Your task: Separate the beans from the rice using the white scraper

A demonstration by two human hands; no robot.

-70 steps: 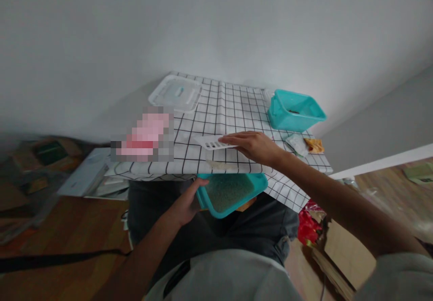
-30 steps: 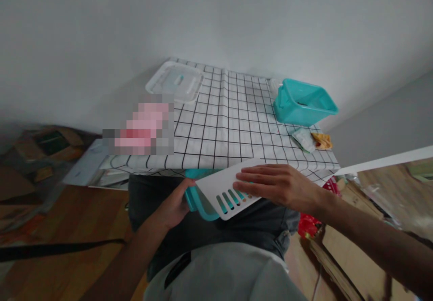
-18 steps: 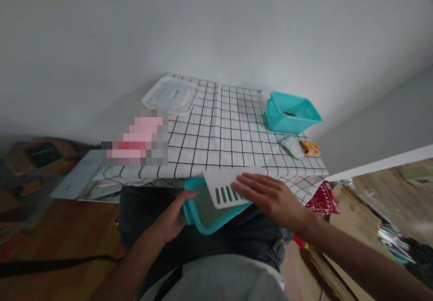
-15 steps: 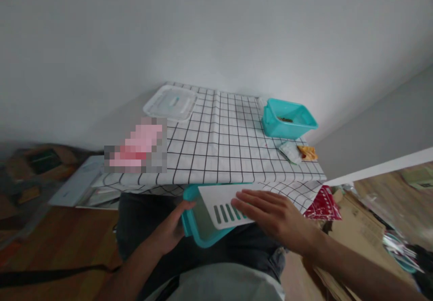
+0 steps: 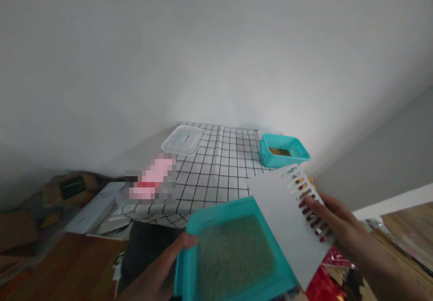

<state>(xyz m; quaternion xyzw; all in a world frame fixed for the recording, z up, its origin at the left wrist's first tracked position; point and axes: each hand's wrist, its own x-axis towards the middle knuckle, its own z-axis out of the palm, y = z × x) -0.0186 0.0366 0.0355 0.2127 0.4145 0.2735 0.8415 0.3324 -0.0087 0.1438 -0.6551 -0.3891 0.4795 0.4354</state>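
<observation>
My left hand [image 5: 160, 267] grips the left side of a teal plastic container [image 5: 216, 214], thumb over the rim. The container is tilted towards me, and a flat, grainy grey-green layer [image 5: 235, 256] shows inside it. To the right, my right hand [image 5: 334, 222] holds a white slotted panel [image 5: 284, 215] by its slotted end, with fingers behind and thumb in front. The panel slants beside the container and overlaps its right edge in view; whether they touch I cannot tell. Part of the container is cut off by the bottom of the view.
On the checked tablecloth [image 5: 209, 181] stand a second teal container [image 5: 280, 161] with brown pellets inside and a clear lid [image 5: 184, 139]. A blurred-out pink item [image 5: 152, 177] lies at the left. An orange wrapper [image 5: 308, 183] is partly behind the panel. Boxes [image 5: 74, 188] sit left.
The white panel has come off the container and moved right in my right hand. The container has risen from my lap towards the camera. The view has tilted up.
</observation>
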